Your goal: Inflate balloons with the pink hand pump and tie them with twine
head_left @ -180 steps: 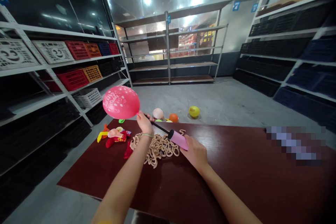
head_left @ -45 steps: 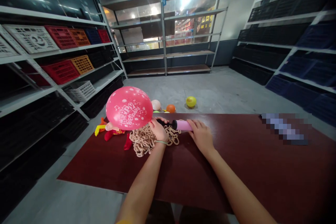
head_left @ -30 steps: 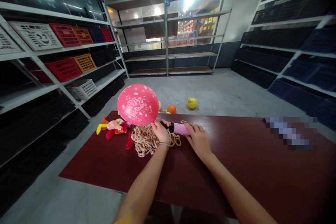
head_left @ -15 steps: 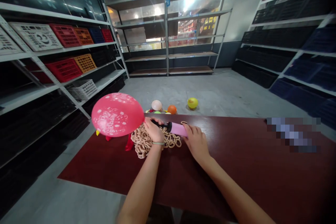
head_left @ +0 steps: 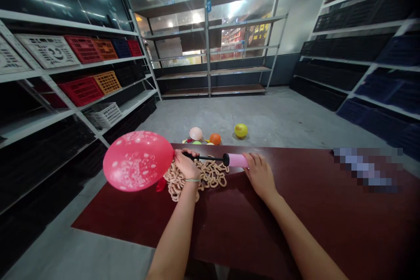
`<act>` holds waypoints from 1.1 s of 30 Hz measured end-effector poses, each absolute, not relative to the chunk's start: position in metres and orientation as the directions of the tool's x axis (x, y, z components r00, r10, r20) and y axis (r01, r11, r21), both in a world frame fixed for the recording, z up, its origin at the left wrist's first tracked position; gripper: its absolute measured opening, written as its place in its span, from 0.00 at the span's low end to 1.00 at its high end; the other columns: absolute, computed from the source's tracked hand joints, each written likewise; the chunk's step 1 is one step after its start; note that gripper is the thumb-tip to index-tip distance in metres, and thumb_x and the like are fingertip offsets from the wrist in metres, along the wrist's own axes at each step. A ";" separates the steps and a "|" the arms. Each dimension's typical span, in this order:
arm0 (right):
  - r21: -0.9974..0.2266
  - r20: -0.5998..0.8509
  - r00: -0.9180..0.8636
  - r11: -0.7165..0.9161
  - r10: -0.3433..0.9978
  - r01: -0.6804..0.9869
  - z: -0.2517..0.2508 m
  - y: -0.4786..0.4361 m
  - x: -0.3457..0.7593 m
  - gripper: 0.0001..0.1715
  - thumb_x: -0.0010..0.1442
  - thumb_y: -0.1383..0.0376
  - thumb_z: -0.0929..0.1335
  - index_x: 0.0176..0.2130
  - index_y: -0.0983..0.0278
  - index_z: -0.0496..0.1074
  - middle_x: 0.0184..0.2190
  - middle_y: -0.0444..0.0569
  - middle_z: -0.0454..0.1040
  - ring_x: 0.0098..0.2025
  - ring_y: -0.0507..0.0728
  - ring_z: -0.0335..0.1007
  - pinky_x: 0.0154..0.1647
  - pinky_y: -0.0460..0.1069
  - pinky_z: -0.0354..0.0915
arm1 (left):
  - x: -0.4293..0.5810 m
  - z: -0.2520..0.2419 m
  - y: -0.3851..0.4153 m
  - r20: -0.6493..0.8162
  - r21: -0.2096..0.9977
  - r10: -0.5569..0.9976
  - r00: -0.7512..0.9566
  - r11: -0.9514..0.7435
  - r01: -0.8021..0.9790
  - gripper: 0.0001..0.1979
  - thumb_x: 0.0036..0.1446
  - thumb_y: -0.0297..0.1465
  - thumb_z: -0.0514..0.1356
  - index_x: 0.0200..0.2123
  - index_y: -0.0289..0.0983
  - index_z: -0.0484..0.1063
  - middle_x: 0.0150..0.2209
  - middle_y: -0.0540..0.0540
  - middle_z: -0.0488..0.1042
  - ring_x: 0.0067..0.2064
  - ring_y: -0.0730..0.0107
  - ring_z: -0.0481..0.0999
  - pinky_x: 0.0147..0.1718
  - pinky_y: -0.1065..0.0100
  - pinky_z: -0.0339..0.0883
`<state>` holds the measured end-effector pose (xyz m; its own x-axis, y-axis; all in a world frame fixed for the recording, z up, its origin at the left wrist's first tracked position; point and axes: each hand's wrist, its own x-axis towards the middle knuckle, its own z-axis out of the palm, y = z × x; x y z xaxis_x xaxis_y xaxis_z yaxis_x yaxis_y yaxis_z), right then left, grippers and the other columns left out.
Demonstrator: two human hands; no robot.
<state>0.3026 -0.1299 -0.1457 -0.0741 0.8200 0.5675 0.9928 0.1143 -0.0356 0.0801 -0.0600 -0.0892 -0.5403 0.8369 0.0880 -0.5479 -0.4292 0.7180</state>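
Note:
My left hand (head_left: 185, 164) is closed round the neck of a pink balloon (head_left: 138, 160) with white print, pinching it onto the black nozzle end of a hand pump. The balloon bulges out to the left, over the table's left corner. My right hand (head_left: 260, 174) grips the pink barrel of the pump (head_left: 236, 160), whose black rod is drawn out between my two hands. Under them lies a heap of beige chain links (head_left: 206, 173) on the dark red table (head_left: 295, 218).
On the grey floor beyond the table lie a cream balloon (head_left: 196, 133), an orange one (head_left: 215, 138) and a yellow one (head_left: 240, 130). Shelving with coloured crates (head_left: 82, 89) lines the left side, dark shelves (head_left: 361, 52) the right. A blurred patch (head_left: 367, 168) sits on the table's right.
The balloon has swung down and left and now hides the coloured scraps. My right hand has pulled the pump barrel to the right, drawing the rod out.

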 end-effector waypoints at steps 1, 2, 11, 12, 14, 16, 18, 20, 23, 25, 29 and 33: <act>-0.063 0.563 -0.040 0.091 0.826 0.994 -0.145 -0.132 0.295 0.25 0.64 0.67 0.64 0.60 0.62 0.63 0.55 0.55 0.69 0.57 0.64 0.59 0.50 0.55 0.60 | 0.082 -0.090 -0.061 0.079 0.719 0.839 -0.539 -0.422 -0.552 0.20 0.63 0.37 0.59 0.56 0.36 0.67 0.55 0.39 0.69 0.51 0.59 0.73 0.48 0.53 0.71; -0.098 0.554 -0.004 0.070 0.833 0.993 -0.143 -0.135 0.286 0.25 0.63 0.68 0.64 0.59 0.62 0.63 0.54 0.55 0.69 0.56 0.64 0.60 0.48 0.55 0.61 | 0.085 -0.092 -0.062 0.069 0.721 0.839 -0.539 -0.416 -0.555 0.18 0.63 0.37 0.58 0.54 0.35 0.69 0.53 0.40 0.70 0.49 0.61 0.74 0.46 0.54 0.72; -0.130 0.515 -0.151 0.251 0.844 0.959 -0.136 -0.137 0.270 0.32 0.63 0.65 0.66 0.64 0.57 0.59 0.54 0.51 0.71 0.53 0.61 0.62 0.48 0.53 0.63 | 0.115 -0.103 -0.074 0.021 0.737 0.852 -0.523 -0.367 -0.568 0.12 0.60 0.37 0.50 0.26 0.39 0.58 0.18 0.56 0.62 0.17 0.75 0.65 0.22 0.69 0.63; -0.115 0.518 -0.163 0.257 0.840 0.959 -0.138 -0.135 0.279 0.31 0.63 0.64 0.66 0.64 0.57 0.59 0.54 0.51 0.70 0.53 0.62 0.62 0.48 0.53 0.63 | 0.112 -0.101 -0.072 0.012 0.735 0.849 -0.528 -0.366 -0.571 0.11 0.60 0.36 0.50 0.26 0.39 0.57 0.18 0.56 0.62 0.17 0.75 0.65 0.22 0.69 0.63; -0.094 0.535 -0.147 0.232 0.832 0.968 -0.141 -0.130 0.297 0.29 0.63 0.65 0.65 0.63 0.57 0.61 0.54 0.52 0.70 0.55 0.62 0.61 0.48 0.54 0.63 | 0.105 -0.097 -0.069 0.003 0.728 0.835 -0.550 -0.379 -0.571 0.10 0.59 0.36 0.50 0.27 0.40 0.56 0.18 0.56 0.61 0.17 0.75 0.64 0.23 0.69 0.63; -0.089 0.554 -0.110 0.190 0.825 0.978 -0.144 -0.127 0.310 0.27 0.63 0.66 0.65 0.61 0.58 0.63 0.55 0.53 0.70 0.56 0.62 0.61 0.48 0.54 0.64 | 0.096 -0.094 -0.065 -0.001 0.727 0.823 -0.567 -0.389 -0.566 0.10 0.58 0.37 0.50 0.27 0.40 0.55 0.17 0.57 0.61 0.17 0.76 0.63 0.23 0.68 0.63; -0.100 0.561 -0.059 0.138 0.826 0.985 -0.144 -0.127 0.314 0.26 0.62 0.68 0.65 0.59 0.59 0.65 0.54 0.53 0.70 0.56 0.62 0.61 0.48 0.54 0.64 | 0.090 -0.093 -0.062 -0.002 0.729 0.814 -0.581 -0.396 -0.558 0.12 0.59 0.39 0.50 0.26 0.40 0.55 0.17 0.56 0.60 0.17 0.76 0.63 0.23 0.68 0.63; -0.123 0.556 -0.005 0.089 0.831 0.988 -0.142 -0.131 0.306 0.24 0.61 0.69 0.66 0.57 0.60 0.67 0.53 0.53 0.71 0.55 0.63 0.61 0.46 0.54 0.64 | 0.090 -0.095 -0.061 -0.009 0.726 0.801 -0.598 -0.406 -0.555 0.13 0.59 0.40 0.50 0.26 0.40 0.55 0.17 0.57 0.59 0.16 0.76 0.62 0.22 0.69 0.62; -0.162 0.550 0.025 0.077 0.834 0.984 -0.136 -0.140 0.280 0.25 0.60 0.67 0.67 0.57 0.58 0.67 0.54 0.52 0.71 0.55 0.63 0.62 0.45 0.54 0.63 | 0.100 -0.100 -0.065 -0.004 0.725 0.802 -0.598 -0.409 -0.554 0.12 0.59 0.38 0.50 0.26 0.40 0.55 0.17 0.57 0.60 0.16 0.76 0.62 0.21 0.69 0.61; -0.167 0.536 -0.020 0.130 0.844 0.977 -0.132 -0.145 0.266 0.29 0.60 0.66 0.68 0.60 0.56 0.64 0.53 0.51 0.72 0.53 0.62 0.63 0.43 0.53 0.63 | 0.109 -0.104 -0.069 0.011 0.734 0.817 -0.577 -0.398 -0.550 0.10 0.59 0.37 0.50 0.27 0.41 0.56 0.17 0.56 0.61 0.16 0.75 0.62 0.20 0.69 0.61; -0.142 0.519 -0.121 0.225 0.846 0.964 -0.134 -0.144 0.266 0.31 0.62 0.64 0.68 0.63 0.55 0.62 0.53 0.51 0.72 0.51 0.61 0.65 0.43 0.52 0.64 | 0.119 -0.108 -0.073 0.009 0.749 0.846 -0.533 -0.358 -0.557 0.11 0.59 0.37 0.51 0.27 0.40 0.57 0.17 0.56 0.62 0.17 0.75 0.65 0.21 0.69 0.64; -0.090 0.546 -0.110 0.189 0.831 0.978 -0.139 -0.134 0.298 0.28 0.63 0.63 0.66 0.62 0.54 0.63 0.55 0.51 0.71 0.56 0.61 0.63 0.47 0.53 0.64 | 0.111 -0.106 -0.069 0.000 0.723 0.857 -0.515 -0.356 -0.592 0.10 0.58 0.37 0.51 0.26 0.39 0.58 0.19 0.55 0.63 0.19 0.74 0.67 0.25 0.66 0.68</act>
<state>0.2980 -0.1340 -0.1394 -0.1104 0.8306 0.5457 0.9779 0.1889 -0.0896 0.1108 -0.0689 -0.1064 -0.5149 0.8573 0.0001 -0.5922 -0.3557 0.7230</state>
